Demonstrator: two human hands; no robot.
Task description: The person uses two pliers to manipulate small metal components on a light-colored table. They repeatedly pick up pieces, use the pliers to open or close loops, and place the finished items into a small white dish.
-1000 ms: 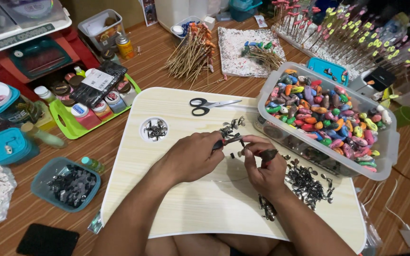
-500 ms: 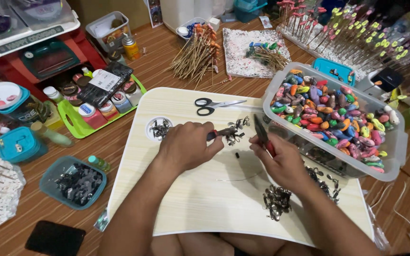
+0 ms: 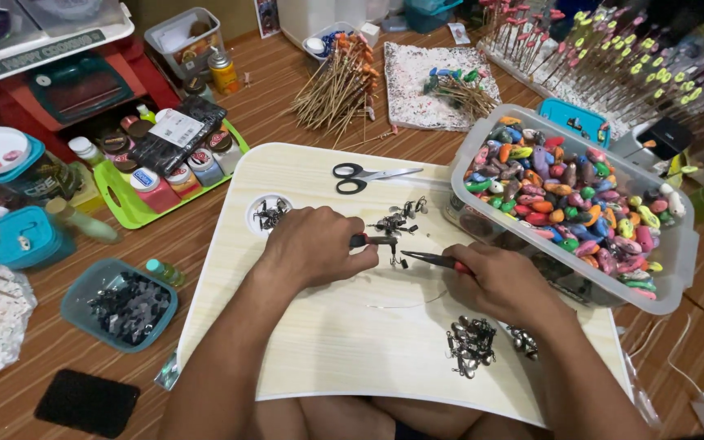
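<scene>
Pale wood lap board [image 3: 344,342], brown plank floor [image 3: 205,236]

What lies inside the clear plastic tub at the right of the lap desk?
The clear plastic tub is heaped with small multicoloured oval painted pieces. Whatever lies beneath the top layer is covered, so the bottom cannot be seen.

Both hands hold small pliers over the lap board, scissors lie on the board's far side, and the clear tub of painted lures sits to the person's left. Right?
Not quite. In the head view the clear tub of painted lures sits to the person's right, beside the right hand. The rest holds: the left hand and right hand hold small pliers over the lap board, with the scissors on its far side.
</scene>
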